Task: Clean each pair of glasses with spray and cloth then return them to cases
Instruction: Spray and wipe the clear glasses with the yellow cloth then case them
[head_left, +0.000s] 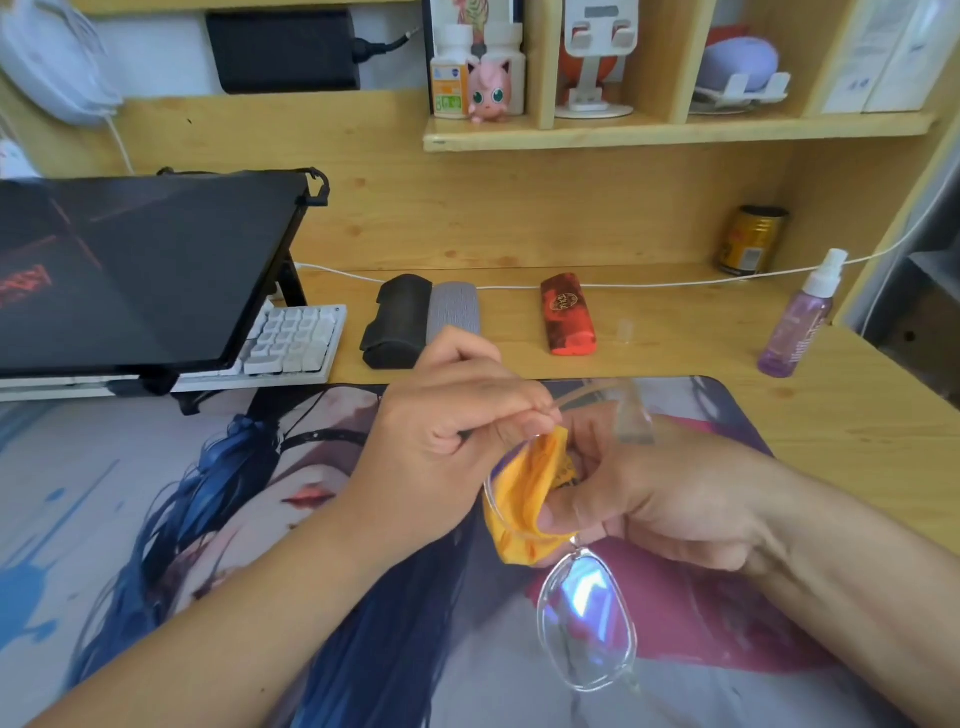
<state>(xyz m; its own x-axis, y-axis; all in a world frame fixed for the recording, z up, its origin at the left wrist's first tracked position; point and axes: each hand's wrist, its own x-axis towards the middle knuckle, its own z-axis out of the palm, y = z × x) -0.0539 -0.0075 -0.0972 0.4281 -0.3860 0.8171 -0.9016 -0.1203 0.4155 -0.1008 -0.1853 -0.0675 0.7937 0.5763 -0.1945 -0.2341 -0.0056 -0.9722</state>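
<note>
Glasses (587, 618), clear-framed, held above desk mat (156, 519). Left hand (441, 431): grip pinched on frame near one temple, steadying. Right hand (649, 499): grip pinched on orange cloth (524, 493), folded over one lens so both faces are wiped at once; other lens bare, hanging toward viewer. Beyond mat on surface (857, 415): black case (397, 322), grey case (454, 312), red case (566, 314), all closed. Spray bottle (800, 322) right of red case, upright, its cap (625, 332) set between them. Wiping likely under way; casing not yet done.
</note>
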